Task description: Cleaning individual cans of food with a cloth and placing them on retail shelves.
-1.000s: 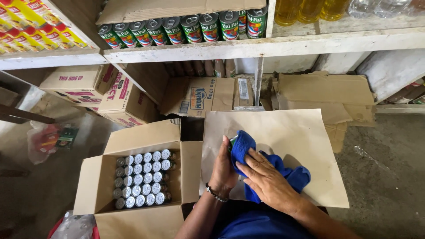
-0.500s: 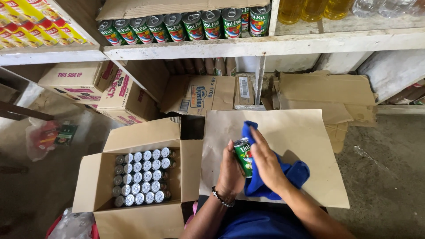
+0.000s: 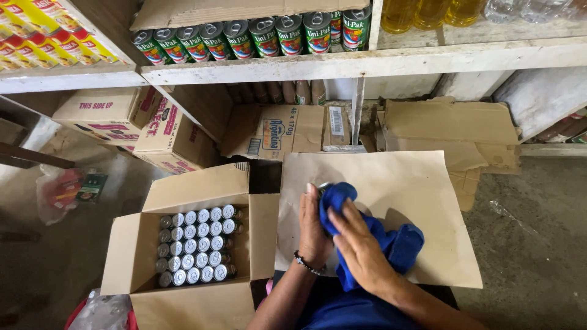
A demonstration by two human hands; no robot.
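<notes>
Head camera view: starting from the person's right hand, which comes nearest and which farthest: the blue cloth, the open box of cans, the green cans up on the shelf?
1. Blue cloth: under the right hand, touching it.
2. Open box of cans: on the floor, to the left.
3. Green cans on the shelf: at the top, farthest.

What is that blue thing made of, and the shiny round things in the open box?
The blue cloth looks like soft woven fabric: matte, and it folds and bunches under the right hand. The cans look like metal: their tops are silvery and glossy. The box looks like plain brown cardboard, with dull flaps.
</notes>
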